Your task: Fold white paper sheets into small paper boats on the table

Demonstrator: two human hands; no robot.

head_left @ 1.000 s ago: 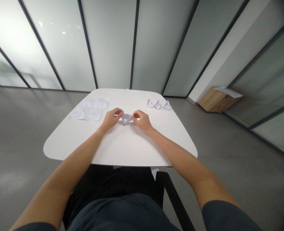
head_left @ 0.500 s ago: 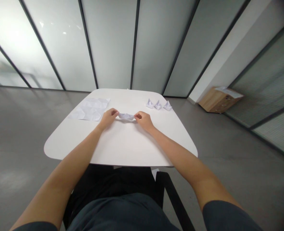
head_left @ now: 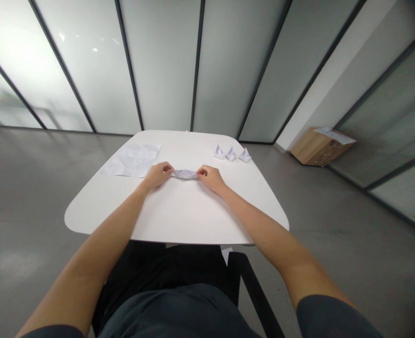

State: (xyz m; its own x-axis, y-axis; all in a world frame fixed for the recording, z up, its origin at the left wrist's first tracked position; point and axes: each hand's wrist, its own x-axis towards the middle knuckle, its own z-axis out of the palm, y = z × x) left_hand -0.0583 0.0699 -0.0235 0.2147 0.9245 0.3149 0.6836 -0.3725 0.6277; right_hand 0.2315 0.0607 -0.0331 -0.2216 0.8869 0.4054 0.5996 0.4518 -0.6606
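A white folded paper boat [head_left: 185, 174] is stretched lengthwise between my two hands, low over the middle of the table. My left hand [head_left: 160, 174] pinches its left tip between thumb and fingers. At the opposite tip, my right hand [head_left: 210, 177] grips in the same way. Three finished-looking paper boats, the left one [head_left: 219, 152], the middle one [head_left: 231, 154] and the right one [head_left: 244, 155], stand in a row beyond my right hand. Creased white paper sheets [head_left: 132, 159] lie flat beyond my left hand.
The white table [head_left: 189, 220] has rounded corners. A black chair armrest [head_left: 249, 281] rises at my right side. Frosted glass panels [head_left: 161, 65] stand behind the table, and a wooden cabinet [head_left: 322, 146] is on the floor at the right.
Both hands have come slightly lower and nearer to me with the paper boat, which now sits closer to the tabletop. The row of boats and the sheets have not moved.
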